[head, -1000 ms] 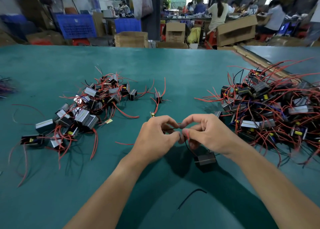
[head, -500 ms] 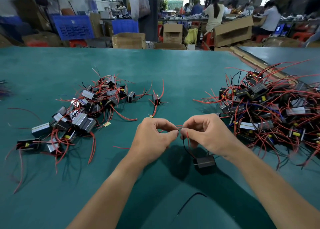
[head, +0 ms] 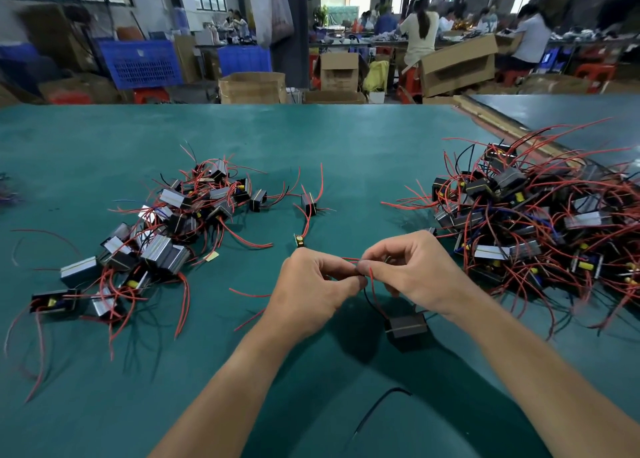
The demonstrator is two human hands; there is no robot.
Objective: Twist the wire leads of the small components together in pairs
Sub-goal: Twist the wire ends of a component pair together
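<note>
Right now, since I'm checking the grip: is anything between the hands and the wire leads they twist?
Nothing visible: left hand and right hand both pinch the red wire leads, above the black component.

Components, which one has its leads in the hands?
The black component below the right hand; its leads rise to where it and the left hand pinch. The rest lie untouched.

Over a green table (head: pixel 346 139), the left hand (head: pixel 311 291) and right hand (head: pixel 415 274) pinch red wire leads (head: pixel 372 277), seemingly from the dangling black component (head: pixel 407 327), between two component piles.
</note>
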